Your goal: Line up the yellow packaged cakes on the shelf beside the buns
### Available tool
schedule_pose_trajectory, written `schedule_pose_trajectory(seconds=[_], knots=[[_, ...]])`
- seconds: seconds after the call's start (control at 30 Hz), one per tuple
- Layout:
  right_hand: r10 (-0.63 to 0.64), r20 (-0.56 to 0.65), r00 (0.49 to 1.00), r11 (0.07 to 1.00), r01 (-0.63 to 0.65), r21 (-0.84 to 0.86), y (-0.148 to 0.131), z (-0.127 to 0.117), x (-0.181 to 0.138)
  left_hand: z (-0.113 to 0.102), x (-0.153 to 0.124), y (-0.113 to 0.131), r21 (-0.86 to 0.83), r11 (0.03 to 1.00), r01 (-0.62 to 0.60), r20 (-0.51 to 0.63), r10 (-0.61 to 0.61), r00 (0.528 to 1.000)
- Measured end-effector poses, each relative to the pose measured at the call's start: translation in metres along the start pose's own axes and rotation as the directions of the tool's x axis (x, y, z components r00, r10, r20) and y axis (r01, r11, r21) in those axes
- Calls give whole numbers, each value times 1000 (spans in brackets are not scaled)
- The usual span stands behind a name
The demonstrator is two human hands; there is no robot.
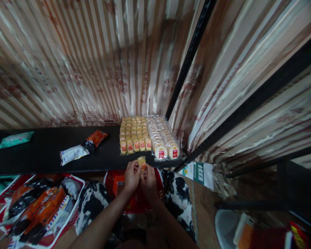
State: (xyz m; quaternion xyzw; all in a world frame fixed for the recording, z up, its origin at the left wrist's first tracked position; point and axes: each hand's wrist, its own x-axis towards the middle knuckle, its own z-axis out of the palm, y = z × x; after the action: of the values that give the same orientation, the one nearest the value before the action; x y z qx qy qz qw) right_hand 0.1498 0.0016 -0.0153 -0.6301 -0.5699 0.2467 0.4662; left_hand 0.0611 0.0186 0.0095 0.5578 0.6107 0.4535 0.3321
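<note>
Before black shelf (49, 155), left hand (131, 177) and right hand (148, 180) pinch packet (141, 162), seemingly upright.

Nothing reads clearly, even on the green card (198, 172).

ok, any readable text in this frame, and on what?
Nothing reads clearly.
Green-white card: characters, blurred.
Red labels on tray snacks: too small.
Curtain red print: blurred.
Orange packets: print unreadable.
Wrapped snack held by left hand and right hand: too small to read.
</note>
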Motion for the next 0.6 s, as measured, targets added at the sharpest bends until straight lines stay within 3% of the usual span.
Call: schedule_pose_trajectory(seconds=[0.3, 0.6], knots=[[-109, -151, 983, 987, 125, 100, 11, -3, 20, 21, 27, 21, 82, 995, -49, 26, 47, 999], [-154, -125, 980, 981, 166, 98, 24, 3, 39, 38, 52, 25, 161, 987, -29, 40, 23, 999]])
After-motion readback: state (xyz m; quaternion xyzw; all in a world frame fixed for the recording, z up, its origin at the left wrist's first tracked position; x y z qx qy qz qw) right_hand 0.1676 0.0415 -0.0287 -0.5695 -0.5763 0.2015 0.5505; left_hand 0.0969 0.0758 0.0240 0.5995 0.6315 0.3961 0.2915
